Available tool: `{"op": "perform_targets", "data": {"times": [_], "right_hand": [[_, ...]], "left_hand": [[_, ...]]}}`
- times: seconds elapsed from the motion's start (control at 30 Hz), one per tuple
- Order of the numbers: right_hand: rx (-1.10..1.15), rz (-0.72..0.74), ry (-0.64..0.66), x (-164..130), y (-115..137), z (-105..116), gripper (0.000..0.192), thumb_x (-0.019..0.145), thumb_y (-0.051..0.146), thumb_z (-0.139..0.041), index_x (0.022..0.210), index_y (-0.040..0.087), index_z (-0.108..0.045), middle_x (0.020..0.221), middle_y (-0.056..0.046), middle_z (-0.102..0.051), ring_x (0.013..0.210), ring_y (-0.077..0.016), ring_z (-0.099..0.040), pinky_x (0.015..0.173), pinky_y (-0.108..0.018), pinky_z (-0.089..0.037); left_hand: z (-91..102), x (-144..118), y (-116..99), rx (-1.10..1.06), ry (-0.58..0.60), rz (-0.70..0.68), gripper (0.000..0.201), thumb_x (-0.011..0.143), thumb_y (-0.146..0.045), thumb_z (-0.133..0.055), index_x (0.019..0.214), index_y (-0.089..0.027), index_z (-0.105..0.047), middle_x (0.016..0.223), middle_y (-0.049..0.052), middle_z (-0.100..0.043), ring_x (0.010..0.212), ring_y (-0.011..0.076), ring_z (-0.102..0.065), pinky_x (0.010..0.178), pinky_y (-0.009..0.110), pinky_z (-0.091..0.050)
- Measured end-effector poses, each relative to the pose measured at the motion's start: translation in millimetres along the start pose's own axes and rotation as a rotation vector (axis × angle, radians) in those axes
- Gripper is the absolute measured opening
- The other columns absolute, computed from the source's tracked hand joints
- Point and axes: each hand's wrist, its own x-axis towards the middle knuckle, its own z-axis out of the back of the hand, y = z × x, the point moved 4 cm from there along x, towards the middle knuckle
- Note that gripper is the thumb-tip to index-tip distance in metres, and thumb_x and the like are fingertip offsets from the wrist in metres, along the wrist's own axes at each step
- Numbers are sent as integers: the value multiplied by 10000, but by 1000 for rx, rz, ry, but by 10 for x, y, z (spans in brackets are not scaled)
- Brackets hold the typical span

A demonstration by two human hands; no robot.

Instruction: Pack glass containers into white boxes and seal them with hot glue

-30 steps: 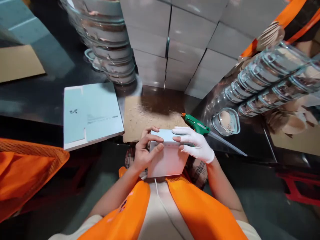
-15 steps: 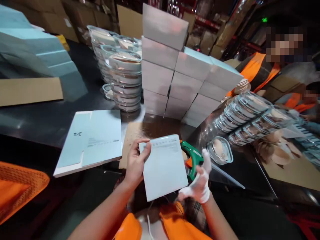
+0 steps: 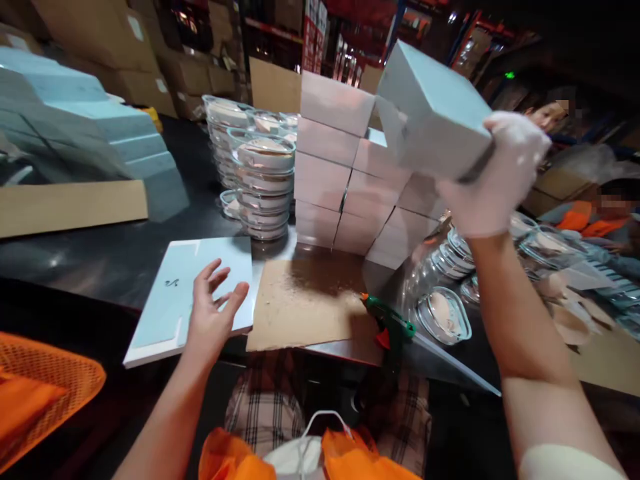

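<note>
My gloved right hand grips a white box by its right end, raised and tilted over the stack of white boxes. My bare left hand, fingers spread and holding nothing, hovers over or rests at the right part of a flat pile of pale blue-white cardboard; whether they touch I cannot tell. Between my hands a brown cardboard sheet lies at the table's front edge. A green glue gun with an orange tip and trigger sits at that sheet's right side.
Stacks of lidded glass containers stand left of the boxes, more at the right behind my arm. One glass container sits near the glue gun. An orange basket is at lower left. Co-workers in orange vests are at far right.
My right hand has risen to the upper right and now holds a box high. My left hand has moved left, opened and no longer holds the white box.
</note>
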Motion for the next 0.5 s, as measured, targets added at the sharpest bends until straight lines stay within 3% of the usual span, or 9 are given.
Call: {"op": "perform_targets", "data": {"times": [0.07, 0.13, 0.17, 0.27, 0.33, 0.43, 0.5], "right_hand": [[39, -111, 104, 357, -121, -385, 563, 976, 396, -576, 1247, -82, -694, 1457, -202, -645, 1402, -344, -569, 1112, -374, -410], [73, -208, 246, 541, -187, -733, 501, 975, 317, -596, 1222, -112, -670, 1498, -220, -604, 1450, -323, -519, 1158, -369, -393], [86, -227, 306, 584, -198, -866, 517, 942, 284, -664, 1269, -117, -639, 1510, -237, -587, 1463, -304, -501, 1182, -378, -380], [115, -188, 401, 605, -210, -1095, 832, 799, 250, -874, 1457, -98, -501, 1539, -289, -537, 1487, -265, -462, 1243, -421, -321], [128, -156, 446, 577, -242, -1169, 810, 860, 312, -846, 1454, -103, -482, 1571, -306, -495, 1521, -273, -426, 1257, -430, -293], [173, -140, 464, 547, -304, -1244, 583, 1068, 414, -533, 1335, -104, -561, 1601, -318, -446, 1534, -276, -418, 1245, -442, -300], [207, -151, 454, 554, -325, -1282, 572, 1090, 416, -466, 1333, -89, -580, 1624, -314, -418, 1545, -298, -409, 1255, -454, -288]], "left_hand": [[281, 114, 32, 250, -59, -73, 801, 762, -709, -811, 1418, -298, -602, 1442, 161, -604, 1471, 469, -466, 1235, 679, -348], [548, 220, 57, 564, -109, -48, 803, 800, -742, -732, 1427, -254, -613, 1476, 191, -583, 1477, 547, -420, 1225, 773, -280], [671, 270, 83, 713, -113, 22, 834, 838, -761, -657, 1465, -216, -588, 1507, 222, -558, 1471, 578, -413, 1192, 801, -299], [948, 395, 165, 982, -65, 277, 974, 916, -789, -437, 1583, -79, -447, 1578, 329, -467, 1438, 610, -452, 1100, 775, -420], [1020, 473, 199, 1024, -44, 376, 1054, 902, -824, -395, 1589, -24, -410, 1577, 368, -451, 1428, 606, -474, 1096, 738, -445], [981, 576, 294, 1022, 3, 498, 1189, 830, -894, -445, 1549, 52, -399, 1556, 411, -437, 1428, 603, -475, 1105, 705, -456], [925, 629, 405, 1024, 36, 547, 1258, 780, -908, -516, 1532, 91, -378, 1574, 433, -383, 1444, 609, -444, 1112, 692, -455]]}}
